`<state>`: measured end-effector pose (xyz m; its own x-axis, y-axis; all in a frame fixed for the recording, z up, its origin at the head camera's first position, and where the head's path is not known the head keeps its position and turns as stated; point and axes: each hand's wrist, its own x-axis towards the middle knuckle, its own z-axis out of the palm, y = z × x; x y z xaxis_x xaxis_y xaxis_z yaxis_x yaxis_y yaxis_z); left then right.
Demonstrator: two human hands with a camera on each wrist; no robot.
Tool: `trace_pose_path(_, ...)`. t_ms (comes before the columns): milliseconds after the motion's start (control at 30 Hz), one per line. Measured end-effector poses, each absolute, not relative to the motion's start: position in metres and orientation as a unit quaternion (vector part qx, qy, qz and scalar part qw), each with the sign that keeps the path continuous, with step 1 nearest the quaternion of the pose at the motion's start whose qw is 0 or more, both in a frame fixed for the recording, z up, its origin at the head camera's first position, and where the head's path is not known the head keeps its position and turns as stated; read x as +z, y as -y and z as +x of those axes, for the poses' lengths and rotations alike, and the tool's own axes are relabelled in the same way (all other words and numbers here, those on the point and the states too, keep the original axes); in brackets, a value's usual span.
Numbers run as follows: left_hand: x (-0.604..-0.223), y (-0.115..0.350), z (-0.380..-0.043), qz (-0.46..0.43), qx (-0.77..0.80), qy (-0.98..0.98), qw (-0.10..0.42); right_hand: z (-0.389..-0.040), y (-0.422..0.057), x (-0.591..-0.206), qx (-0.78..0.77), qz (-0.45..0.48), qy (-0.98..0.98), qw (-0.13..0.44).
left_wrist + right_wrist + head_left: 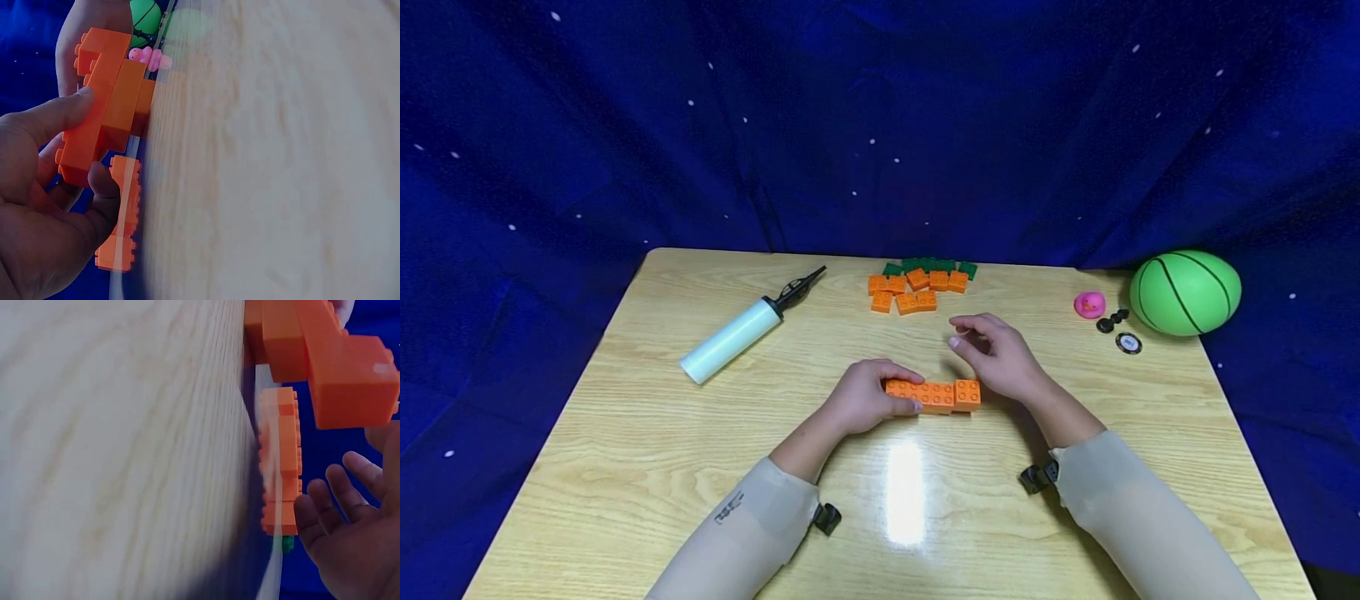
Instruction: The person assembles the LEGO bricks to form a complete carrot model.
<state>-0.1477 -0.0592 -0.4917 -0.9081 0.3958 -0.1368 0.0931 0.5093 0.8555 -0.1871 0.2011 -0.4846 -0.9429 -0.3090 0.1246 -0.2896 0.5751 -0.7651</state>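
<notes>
My left hand (pixel 872 396) grips the left end of an orange toy-brick assembly (pixel 936 398), thumb on the near side and fingers on the far side. In the left wrist view the joined bricks (pixel 106 94) show stepped layers underneath, and one brick sits on top at the far end. My right hand (pixel 1000 354) is just beyond the right end of the assembly, its fingers loosely bent and holding nothing. The right wrist view shows that hand (pixel 356 519) below the raised end brick (pixel 353 387), its palm bare.
Loose orange bricks (pixel 917 302) and green bricks (pixel 928 265) lie at the back middle. A pale blue hand pump (pixel 733 337) lies at left. At right are a green ball (pixel 1183 292), a pink rubber duck (pixel 1089 305), a small black part (pixel 1105 325) and a round chip (pixel 1128 342).
</notes>
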Motion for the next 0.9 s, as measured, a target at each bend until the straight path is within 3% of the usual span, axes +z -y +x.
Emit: trace_pose_path(900, -0.494, 0.061, -0.148, 0.146, 0.479, -0.851, 0.159, -0.243, -0.186, -0.501, -0.367, -0.168, -0.915, -0.011)
